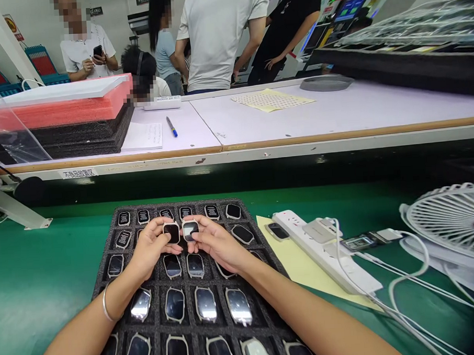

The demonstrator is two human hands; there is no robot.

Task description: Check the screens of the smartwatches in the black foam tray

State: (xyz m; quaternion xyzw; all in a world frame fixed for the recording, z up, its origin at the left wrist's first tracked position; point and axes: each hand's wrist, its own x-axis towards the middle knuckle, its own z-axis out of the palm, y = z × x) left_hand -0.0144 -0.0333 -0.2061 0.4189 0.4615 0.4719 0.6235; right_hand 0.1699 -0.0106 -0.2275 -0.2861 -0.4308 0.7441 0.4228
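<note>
My left hand [155, 242] grips a square smartwatch case [171, 233] with a dark screen, its thumb on the glass. Close beside it, my right hand [214, 240] pinches a second watch case [190, 230], whose screen reflects light. Both are strapless with pale metal frames, held up over a dark foam tray [155, 272]. Rows of similar watch cases lie in the tray's pockets, such as one watch case [175, 304] near the middle. In the back row several screens show white markings. My hands and forearms hide some pockets.
Right of the tray, a white power strip [322, 249] with cables rests on yellow paper [299, 269], near a loose watch [277, 230] and a white fan [451, 225]. A raised shelf [203, 132] behind bears foam sheets [61, 112] and a pen [172, 126]. Several people stand beyond.
</note>
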